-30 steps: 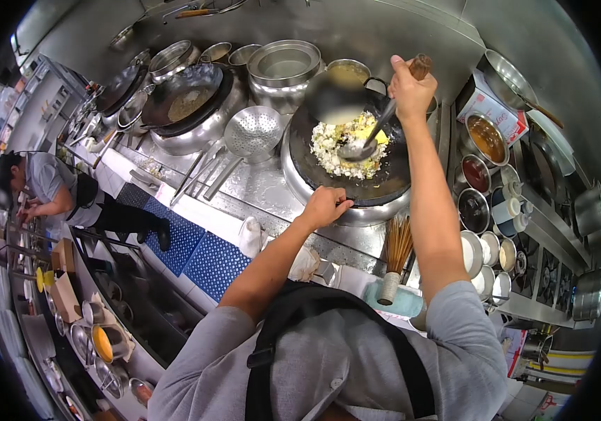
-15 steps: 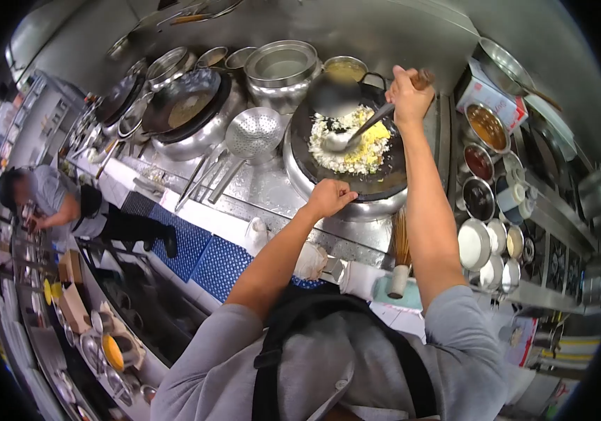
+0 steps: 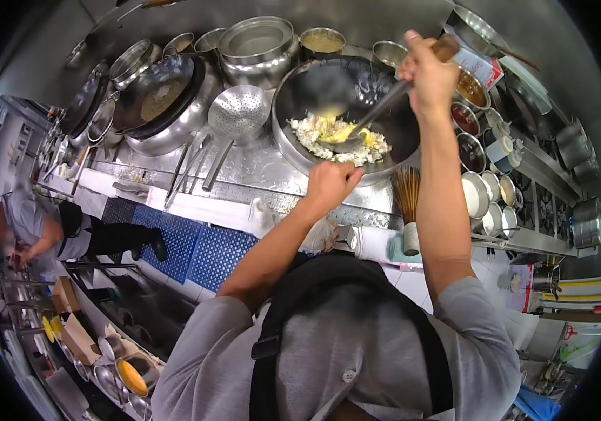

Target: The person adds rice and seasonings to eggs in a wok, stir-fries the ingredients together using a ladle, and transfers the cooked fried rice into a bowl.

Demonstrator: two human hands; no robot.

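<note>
My right hand [image 3: 428,76] is wrapped round the wooden end of a long metal ladle [image 3: 383,107]. The ladle's bowl rests among white, rice-like bits and yellow egg-like pieces [image 3: 307,135] in a dark wok [image 3: 397,130]. The food lies toward the near side of the wok. At the near rim, my left hand [image 3: 331,188] is closed on the wok's edge; the exact part under its fingers is hidden. Left of the wok, a perforated strainer [image 3: 239,112] lies on the metal counter. A bamboo brush [image 3: 408,203] stands by my right forearm.
Another wok [image 3: 163,95] sits on a burner to the left. A large metal pot [image 3: 257,45] is behind the strainer. Sauce and seasoning bowls [image 3: 470,152] line the right side. Farther left, a person [image 3: 34,221] stands by a counter.
The view has shifted. My right hand has moved right, drawing the ladle along. The wok's far side appears raised, and the food has gathered nearer my left hand.
</note>
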